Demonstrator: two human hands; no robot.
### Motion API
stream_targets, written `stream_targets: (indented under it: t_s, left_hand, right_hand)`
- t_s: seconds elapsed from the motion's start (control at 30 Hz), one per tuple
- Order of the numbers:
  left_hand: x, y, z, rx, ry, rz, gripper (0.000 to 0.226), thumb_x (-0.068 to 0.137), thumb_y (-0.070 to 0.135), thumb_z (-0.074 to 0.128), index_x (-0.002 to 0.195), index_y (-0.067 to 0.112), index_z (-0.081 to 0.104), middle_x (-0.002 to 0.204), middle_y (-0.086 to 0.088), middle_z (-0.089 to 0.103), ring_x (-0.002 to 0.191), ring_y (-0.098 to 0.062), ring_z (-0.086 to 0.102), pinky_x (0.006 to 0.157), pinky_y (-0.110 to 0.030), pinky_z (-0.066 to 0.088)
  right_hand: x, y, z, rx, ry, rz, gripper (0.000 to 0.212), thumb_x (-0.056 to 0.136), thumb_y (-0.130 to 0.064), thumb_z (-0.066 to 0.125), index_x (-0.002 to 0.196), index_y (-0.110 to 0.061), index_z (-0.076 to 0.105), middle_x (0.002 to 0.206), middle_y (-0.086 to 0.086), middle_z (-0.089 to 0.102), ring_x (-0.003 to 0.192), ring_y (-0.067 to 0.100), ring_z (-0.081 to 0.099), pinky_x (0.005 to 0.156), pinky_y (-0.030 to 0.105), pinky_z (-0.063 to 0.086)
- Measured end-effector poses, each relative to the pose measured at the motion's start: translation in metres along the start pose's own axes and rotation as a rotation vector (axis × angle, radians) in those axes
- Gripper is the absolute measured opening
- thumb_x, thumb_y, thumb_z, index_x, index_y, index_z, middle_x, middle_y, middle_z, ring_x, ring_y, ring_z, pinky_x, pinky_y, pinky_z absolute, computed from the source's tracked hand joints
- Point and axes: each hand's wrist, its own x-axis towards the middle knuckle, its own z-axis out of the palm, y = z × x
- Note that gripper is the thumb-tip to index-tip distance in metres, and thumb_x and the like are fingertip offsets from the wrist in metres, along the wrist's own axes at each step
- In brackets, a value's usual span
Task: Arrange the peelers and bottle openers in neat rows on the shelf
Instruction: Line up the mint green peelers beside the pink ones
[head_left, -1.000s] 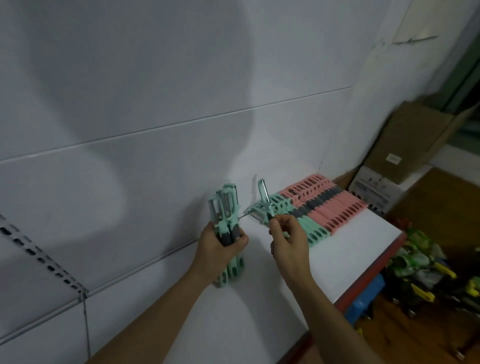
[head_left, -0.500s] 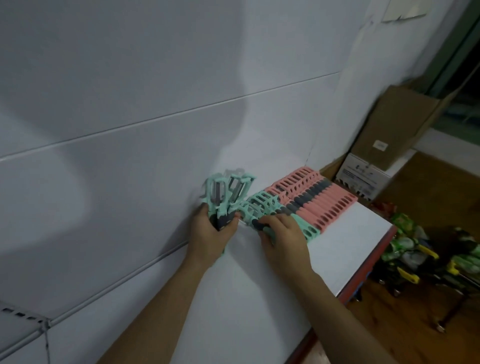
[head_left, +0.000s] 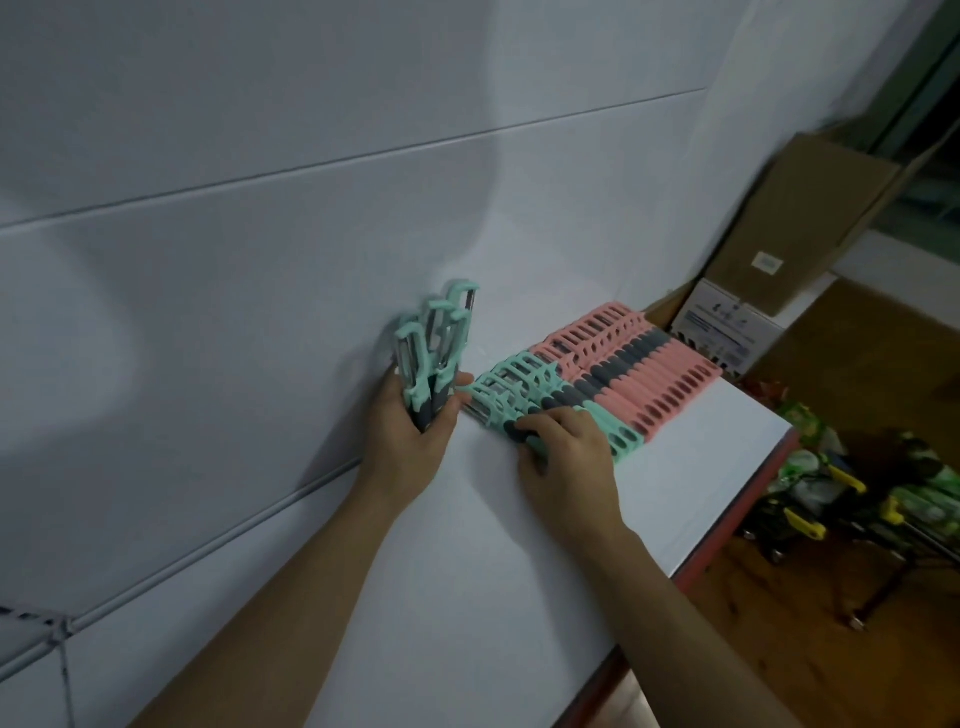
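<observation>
The left hand (head_left: 415, 431) grips a bunch of green peelers (head_left: 439, 348) upright by the wall (head_left: 260, 260). The right hand (head_left: 566, 457) rests on the nearest green peeler (head_left: 524, 410) in the row (head_left: 623, 379) lying on the white shelf (head_left: 675, 493).

Matt plastic peelers (head_left: 597, 384) with what look like metal blades; smooth white shelf (head_left: 519, 571); cardboard box (head_left: 810, 218).

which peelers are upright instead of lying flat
The bunch of mint-green plastic peelers gripped in the left hand, blades pointing up. The other mint-green peelers and the pink plastic peelers lie flat in rows on the white shelf.
</observation>
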Motion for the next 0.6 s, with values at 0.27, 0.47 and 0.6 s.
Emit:
stream_targets:
  t_s: [0.27, 0.47, 0.6]
  left_hand:
    - [0.005, -0.01, 0.007, -0.083, -0.027, -0.087, 0.028, 0.083, 0.009, 0.07, 0.11, 0.016, 0.073, 0.102, 0.001, 0.079, 0.091, -0.022, 0.077, 0.08, -0.033, 0.062]
    - [0.005, -0.009, 0.009, -0.114, -0.043, -0.084, 0.02, 0.082, 0.005, 0.07, 0.099, 0.016, 0.074, 0.088, 0.001, 0.079, 0.079, -0.019, 0.077, 0.072, -0.024, 0.059]
    - [0.005, -0.008, 0.009, -0.105, -0.039, -0.074, 0.022, 0.081, 0.017, 0.072, 0.102, 0.019, 0.075, 0.094, 0.002, 0.079, 0.085, -0.02, 0.077, 0.076, -0.034, 0.062]
  right_hand:
    - [-0.003, 0.001, -0.001, -0.026, -0.006, 0.032, 0.023, 0.081, -0.009, 0.077, 0.103, -0.017, 0.078, 0.098, 0.001, 0.07, 0.092, 0.025, 0.059, 0.076, 0.041, 0.051]
    - [-0.002, 0.003, 0.0, -0.012, -0.015, 0.033, 0.017, 0.085, -0.015, 0.077, 0.102, -0.017, 0.077, 0.1, 0.0, 0.07, 0.092, 0.023, 0.058, 0.077, 0.042, 0.05]
    - [-0.002, 0.005, 0.001, -0.006, -0.011, 0.034, 0.016, 0.085, -0.013, 0.078, 0.1, -0.015, 0.077, 0.099, 0.002, 0.07, 0.09, 0.024, 0.058, 0.075, 0.041, 0.049]
